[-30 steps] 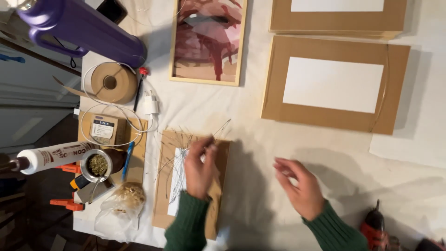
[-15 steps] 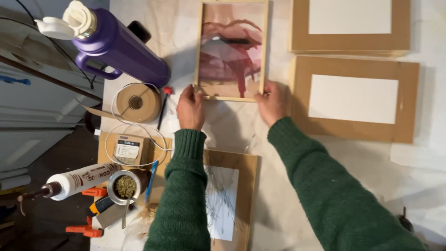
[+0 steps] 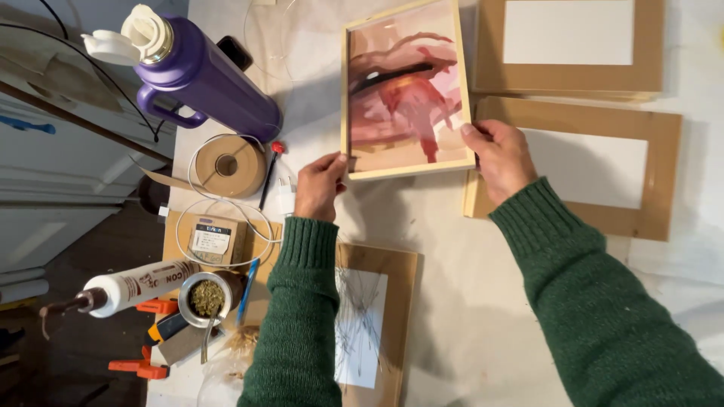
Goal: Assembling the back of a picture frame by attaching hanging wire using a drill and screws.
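A wooden-framed painting [image 3: 403, 87] in pink and red tones is held tilted above the white table. My left hand [image 3: 318, 185] grips its lower left corner. My right hand [image 3: 499, 154] grips its lower right corner, thumb on the frame's front. Both arms wear green knitted sleeves. Under my left forearm lies a flat wooden frame [image 3: 377, 316] with a white sheet bearing thin dark lines.
Two brown mat boards with white centres [image 3: 596, 169] [image 3: 569, 45] lie at the right. At the left stand a purple flask [image 3: 200, 71], a tape roll [image 3: 230, 164], a caulk tube [image 3: 139, 286], a small cup [image 3: 205, 298], a cardboard box [image 3: 215, 240] and orange clamps [image 3: 139, 368].
Both hands left the lined frame, reached to the painting, took its lower corners and lifted it off the table, tilting it toward me.
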